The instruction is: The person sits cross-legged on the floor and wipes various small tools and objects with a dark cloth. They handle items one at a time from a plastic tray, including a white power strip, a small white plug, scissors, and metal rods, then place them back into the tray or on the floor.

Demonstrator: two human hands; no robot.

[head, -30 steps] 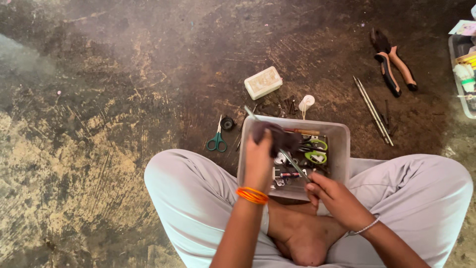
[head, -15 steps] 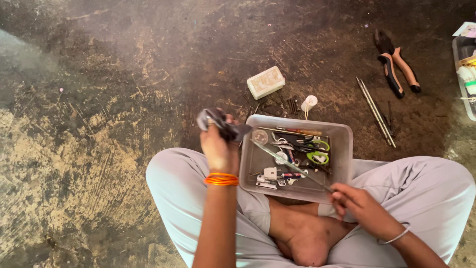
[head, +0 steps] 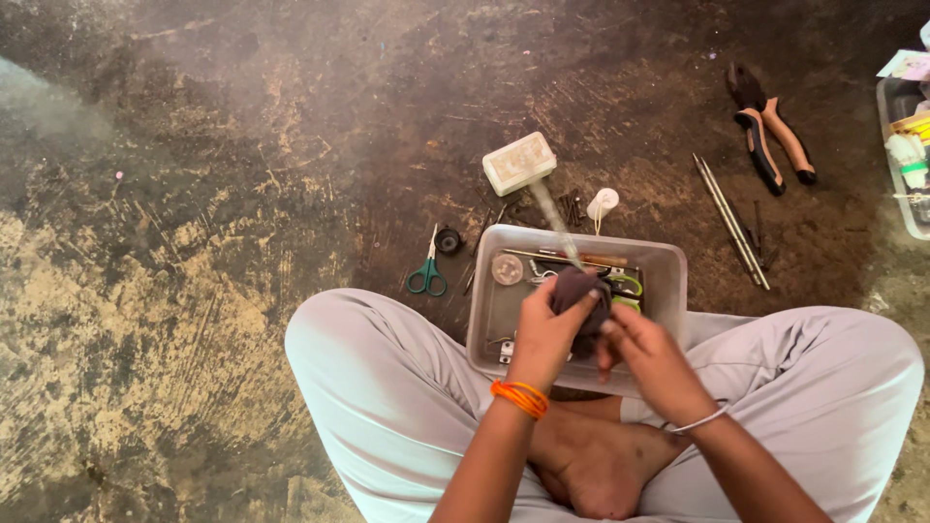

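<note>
Seated cross-legged on the floor (head: pixel 194 291), bare foot (head: pixel 601 470) tucked between pale grey trouser legs. Left hand (head: pixel 547 329), orange bangles (head: pixel 520 397) at the wrist, is closed around a dark cloth (head: pixel 579 295), fingers wrapped over its left side. Right hand (head: pixel 651 353), thin bracelet (head: pixel 699 421) at the wrist, pinches the same cloth from the right, fingertips pressed into it. The cloth sits bunched between the two hands, touching both, directly above the tray (head: pixel 673 281). A thin rod (head: pixel 554 221) sticks up and away out of the top of the cloth, blurred; whether the cloth is wrapped round its lower end cannot be told for sure, since the hands hide that part. The tray, a grey plastic rectangle, rests on the lap and holds small parts: a round pale disc (head: pixel 507 269), a long thin tool (head: pixel 572 258) along the far wall, something green (head: pixel 630 286) just right of the cloth. Beyond the tray on the floor: green-handled scissors (head: pixel 427 276) to the left, a small black ring (head: pixel 448 240) beside them, a white rectangular box (head: pixel 519 163), a small white bulb-like piece (head: pixel 604 201). Farther right lie two thin metal rods (head: pixel 731 223) side by side, then pliers (head: pixel 770 136) with orange and black handles. A clear container (head: pixel 896 165) is cut off at the right edge.
</note>
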